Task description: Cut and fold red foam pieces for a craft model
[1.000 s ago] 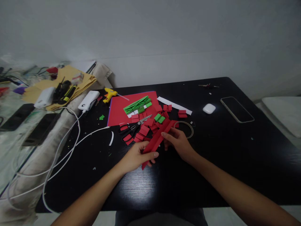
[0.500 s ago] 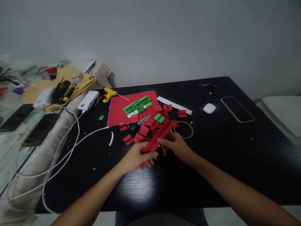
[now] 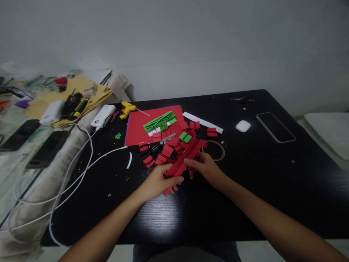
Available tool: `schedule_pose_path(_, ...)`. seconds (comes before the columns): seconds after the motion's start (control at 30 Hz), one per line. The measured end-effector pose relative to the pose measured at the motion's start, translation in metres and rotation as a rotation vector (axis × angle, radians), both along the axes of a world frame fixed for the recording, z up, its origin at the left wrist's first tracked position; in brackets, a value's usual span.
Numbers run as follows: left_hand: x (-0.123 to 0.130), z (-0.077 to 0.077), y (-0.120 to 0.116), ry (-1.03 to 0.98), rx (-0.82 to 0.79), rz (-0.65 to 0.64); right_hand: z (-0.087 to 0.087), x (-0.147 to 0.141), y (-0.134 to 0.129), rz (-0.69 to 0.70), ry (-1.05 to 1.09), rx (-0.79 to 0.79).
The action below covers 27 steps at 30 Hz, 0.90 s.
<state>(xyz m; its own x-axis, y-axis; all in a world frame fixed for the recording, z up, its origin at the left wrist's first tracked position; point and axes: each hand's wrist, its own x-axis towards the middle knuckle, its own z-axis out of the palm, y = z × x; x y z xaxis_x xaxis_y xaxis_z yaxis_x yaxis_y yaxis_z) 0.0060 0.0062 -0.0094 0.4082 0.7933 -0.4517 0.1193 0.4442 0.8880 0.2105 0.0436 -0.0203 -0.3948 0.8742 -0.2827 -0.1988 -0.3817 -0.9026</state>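
A creased strip of red paper [image 3: 182, 164] slants up to the right between my hands, above the near side of the pile. My left hand [image 3: 160, 180] grips its lower end, thumb on top and fingers underneath. Higher up the strip, my right hand [image 3: 203, 166] pinches its right edge with the thumb on top; some fingers are hidden behind the paper. Just beyond lie several folded red paper pieces [image 3: 167, 150] and a folded green piece [image 3: 185, 137]. Black-handled scissors [image 3: 156, 147] rest on the pile, left of the strip.
Behind the pile, green folded strips [image 3: 160, 121] lie on a red sheet [image 3: 135, 127]. A yellow glue gun [image 3: 127, 109], a white power bank [image 3: 103, 115] and white cables are at left. A tape roll [image 3: 223, 153], earbud case [image 3: 243, 126] and phone [image 3: 275, 126] are at right.
My right hand has shifted very slightly right along with its edge of the red strip. Both hands keep their hold, and the things on the table stay put.
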Motion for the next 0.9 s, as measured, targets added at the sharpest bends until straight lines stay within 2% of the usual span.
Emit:
schedule_pose_path(0.13, -0.0004, 0.0016, 0.0004, 0.002, 0.006, -0.018, -0.0002, -0.0005, -0.0016, 0.090, -0.027, 0.046)
schedule_pose_path(0.33, 0.0008, 0.0017, 0.0010, -0.002, -0.004, -0.006, 0.0051, 0.0069, 0.0071, -0.117, -0.024, 0.047)
schedule_pose_path(0.5, 0.0012, 0.0024, 0.0009, 0.006, 0.007, 0.009, 0.0050, 0.0013, 0.0017, -0.034, 0.008, 0.012)
schedule_pose_path(0.73, -0.0008, 0.0012, 0.0008, 0.039, 0.024, 0.015, 0.0004, 0.0022, 0.0028, -0.080, 0.073, -0.072)
schedule_pose_path(0.9, -0.0008, 0.0028, 0.0000, 0.041, 0.024, 0.018, 0.0031, 0.0032, 0.0048, -0.114, 0.111, -0.146)
